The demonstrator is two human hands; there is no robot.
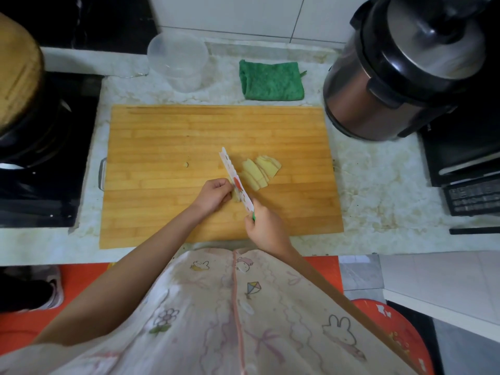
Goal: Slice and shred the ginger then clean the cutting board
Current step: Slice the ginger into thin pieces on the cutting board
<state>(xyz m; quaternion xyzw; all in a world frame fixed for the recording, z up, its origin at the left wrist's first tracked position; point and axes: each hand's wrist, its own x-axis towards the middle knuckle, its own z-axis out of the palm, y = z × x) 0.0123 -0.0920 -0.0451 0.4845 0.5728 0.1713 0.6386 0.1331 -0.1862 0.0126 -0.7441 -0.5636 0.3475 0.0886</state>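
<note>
A wooden cutting board lies on the marble counter. Several pale yellow ginger slices lie fanned out just right of the board's middle. My left hand holds down the uncut ginger piece, which is mostly hidden under my fingers. My right hand grips the green handle of a small white patterned knife. Its blade stands against the ginger piece, between my left hand and the slices. A tiny ginger scrap lies alone on the board to the left.
A folded green cloth and a clear plastic container sit behind the board. A steel and black pressure cooker stands at the right. A black stove with a pot is at the left. The counter's front edge is close to my body.
</note>
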